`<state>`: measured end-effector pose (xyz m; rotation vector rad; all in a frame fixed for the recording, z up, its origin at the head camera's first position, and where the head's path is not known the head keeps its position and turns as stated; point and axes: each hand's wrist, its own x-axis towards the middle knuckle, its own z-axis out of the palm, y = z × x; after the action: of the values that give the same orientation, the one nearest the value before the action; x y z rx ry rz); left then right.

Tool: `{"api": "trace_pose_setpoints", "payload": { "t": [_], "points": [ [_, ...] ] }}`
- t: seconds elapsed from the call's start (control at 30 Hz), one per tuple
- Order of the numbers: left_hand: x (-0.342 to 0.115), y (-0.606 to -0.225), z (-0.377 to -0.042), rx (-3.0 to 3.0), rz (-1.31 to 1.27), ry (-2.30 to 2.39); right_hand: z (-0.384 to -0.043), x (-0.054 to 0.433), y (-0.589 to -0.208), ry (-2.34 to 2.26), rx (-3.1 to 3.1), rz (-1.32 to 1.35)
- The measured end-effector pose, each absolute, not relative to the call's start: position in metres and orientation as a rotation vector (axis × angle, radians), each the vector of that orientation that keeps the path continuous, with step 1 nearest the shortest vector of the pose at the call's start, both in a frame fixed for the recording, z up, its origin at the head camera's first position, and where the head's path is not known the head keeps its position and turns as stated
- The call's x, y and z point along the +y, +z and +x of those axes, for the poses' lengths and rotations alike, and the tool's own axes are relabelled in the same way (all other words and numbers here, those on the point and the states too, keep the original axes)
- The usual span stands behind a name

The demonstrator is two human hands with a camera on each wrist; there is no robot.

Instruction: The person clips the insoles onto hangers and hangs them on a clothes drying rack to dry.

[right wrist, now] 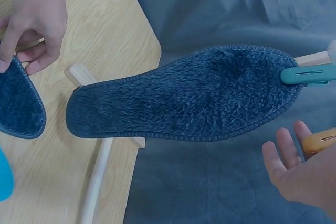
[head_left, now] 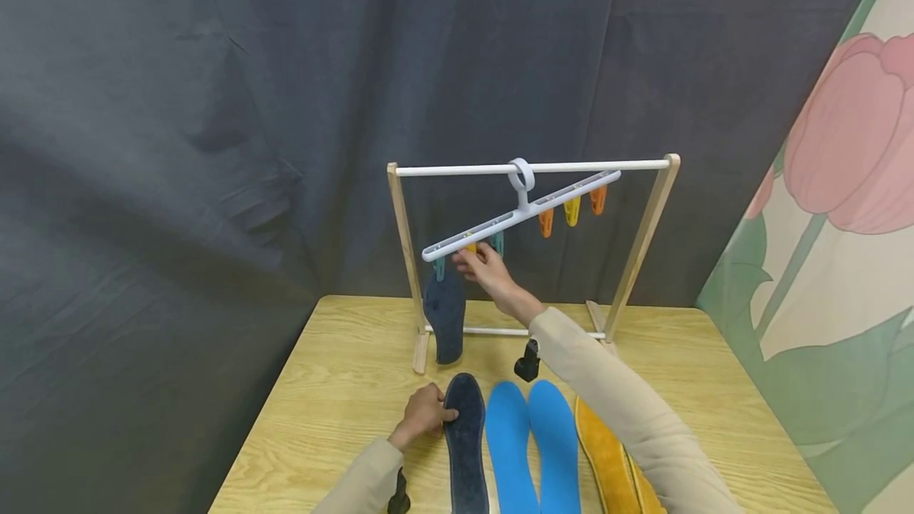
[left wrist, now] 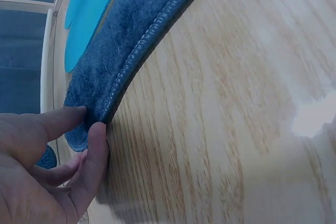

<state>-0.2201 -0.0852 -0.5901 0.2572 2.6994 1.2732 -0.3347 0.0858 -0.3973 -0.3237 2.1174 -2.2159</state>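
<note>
From far away, I see one dark blue insole (right wrist: 184, 98) hung up by a green clip (right wrist: 310, 74) on the white hanger (head_left: 485, 226), so I'd say just one is done. Five look left to do. Of my two hands, the left hand (head_left: 424, 409) is nearly closed, pinching the rim of the other dark blue insole (head_left: 467, 439) by its tip, which lies on the tabletop (head_left: 300, 419). The right hand (head_left: 489, 270) is up at the near yellow clip (right wrist: 319, 141), with some fingers loosely bent and apart; I can't tell if it is squeezing that clip. The two bright blue insoles (head_left: 557, 435) and the two yellow insoles (head_left: 602, 450) lie next to it, waiting. Four more clips hang with nothing in them. The dark ones look soft and furry like a teddy, with stitches all round the edge. The bright blue ones look smooth and flat, and the yellow ones look fuzzy. All are long, with round ends. The hanger's ring goes round a white bar (head_left: 457, 170) between wooden posts (head_left: 643, 244), and the tabletop has wavy wood lines.
</note>
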Motion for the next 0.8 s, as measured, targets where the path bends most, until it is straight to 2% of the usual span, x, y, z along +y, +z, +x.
{"api": "trace_pose_setpoints", "payload": {
  "t": [0.8],
  "points": [
    [-0.0796,-0.5906,-0.2211,2.761,0.211,1.219,-0.3327,0.0902,-0.3902,-2.328,2.054,-0.315]
  ]
}}
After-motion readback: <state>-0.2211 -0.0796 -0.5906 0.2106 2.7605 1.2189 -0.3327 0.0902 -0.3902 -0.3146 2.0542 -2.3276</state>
